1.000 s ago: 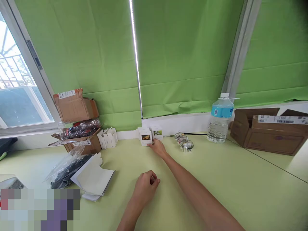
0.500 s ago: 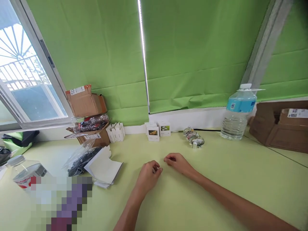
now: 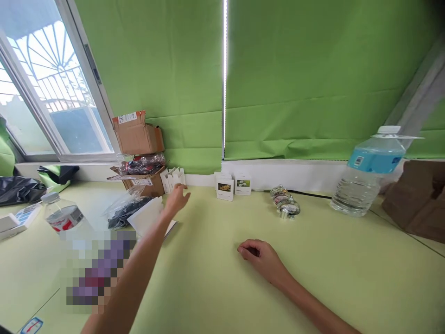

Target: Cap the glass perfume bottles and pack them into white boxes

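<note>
My left hand [image 3: 177, 200] is stretched out to the far left of the table, thumb and index finger apart, with nothing visible in it. Just beyond its fingertips stand several narrow white cartons [image 3: 174, 178], some with open flaps. I cannot tell whether the fingers touch them. Below the wrist lies a stack of white sheets [image 3: 146, 217], partly hidden by my left forearm. My right hand [image 3: 262, 260] rests on the table near the middle, fingers curled and thumb against the index fingertip, with nothing visible in it.
Two small picture boxes [image 3: 225, 189] stand by the wall. Shiny round ornaments [image 3: 285, 204] lie right of them. A large water bottle [image 3: 365, 174] and brown cardboard box [image 3: 415, 199] are far right. Stacked cartons [image 3: 137, 138], a black-filled plastic bag [image 3: 127, 212] and a clear bottle [image 3: 64, 215] are left.
My left hand has left the middle of the table, moved forward and left to the white cartons, and opened. My right hand stays curled near the middle. The view has shifted left.
</note>
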Available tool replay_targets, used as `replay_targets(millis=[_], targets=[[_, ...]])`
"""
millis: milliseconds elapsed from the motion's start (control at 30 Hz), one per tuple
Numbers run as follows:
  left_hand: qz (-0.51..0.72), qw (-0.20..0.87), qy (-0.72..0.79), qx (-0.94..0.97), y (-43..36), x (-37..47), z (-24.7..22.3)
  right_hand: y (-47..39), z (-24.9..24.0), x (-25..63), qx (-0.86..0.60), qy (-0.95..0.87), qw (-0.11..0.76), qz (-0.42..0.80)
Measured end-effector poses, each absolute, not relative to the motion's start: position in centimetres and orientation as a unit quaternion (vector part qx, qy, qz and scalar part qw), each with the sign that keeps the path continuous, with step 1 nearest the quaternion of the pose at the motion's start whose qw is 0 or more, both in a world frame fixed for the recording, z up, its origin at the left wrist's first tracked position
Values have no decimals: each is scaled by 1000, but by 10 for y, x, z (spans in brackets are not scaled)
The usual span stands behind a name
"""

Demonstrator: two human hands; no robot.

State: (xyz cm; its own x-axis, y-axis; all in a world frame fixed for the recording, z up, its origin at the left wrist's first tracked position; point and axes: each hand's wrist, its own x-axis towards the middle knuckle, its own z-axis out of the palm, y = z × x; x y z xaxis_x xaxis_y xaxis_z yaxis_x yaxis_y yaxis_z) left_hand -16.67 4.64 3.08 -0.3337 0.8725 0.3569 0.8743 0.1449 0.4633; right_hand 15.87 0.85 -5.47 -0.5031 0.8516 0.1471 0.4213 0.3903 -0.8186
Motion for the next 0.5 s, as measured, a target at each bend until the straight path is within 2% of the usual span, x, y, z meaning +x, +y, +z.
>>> replay_targets(millis=[267,500], targets=[[-110,87,-777,-614,91,-218,61,9,-53,159,-410,-782,284,373],[-48,121,-767,-628,106,-228,53,10,-47,156,-427,-778,269,374]])
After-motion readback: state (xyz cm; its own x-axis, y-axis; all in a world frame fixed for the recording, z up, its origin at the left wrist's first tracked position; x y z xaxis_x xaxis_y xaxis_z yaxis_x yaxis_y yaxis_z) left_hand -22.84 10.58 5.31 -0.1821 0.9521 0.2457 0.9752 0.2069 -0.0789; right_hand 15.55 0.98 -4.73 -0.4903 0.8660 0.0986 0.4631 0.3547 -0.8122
